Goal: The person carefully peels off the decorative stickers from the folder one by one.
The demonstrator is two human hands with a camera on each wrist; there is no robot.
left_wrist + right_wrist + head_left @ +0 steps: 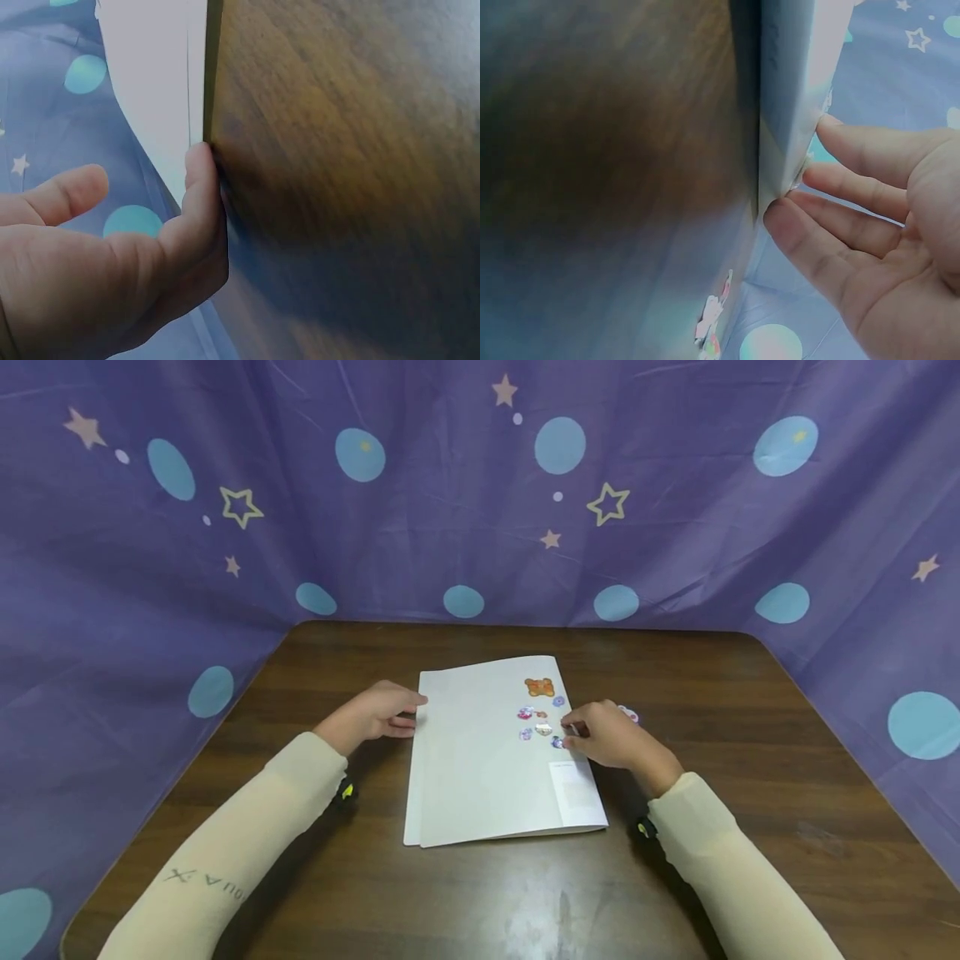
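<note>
Surface [750,727]: brown wood-grain, smooth, glossy sheen. White folder [472,760]: smooth matt paper. Stickers [539,687]: glossy. Backdrop [450,539]: creased cloth, faint sheen. Sleeves [277,810]: matt cloth.

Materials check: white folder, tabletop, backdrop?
White folder: likely paper or thin card, mostly matte; thin, slightly bowed edges.
Tabletop: wood or wood-look laminate, unclear which; brown grain, semi-gloss reflections.
Backdrop: probably printed fabric, soft sheen; folds and creases.

Pale glare lies on the near tabletop [480,893] in the bright head view; wrist views are dimmer, partly blurred.
</note>
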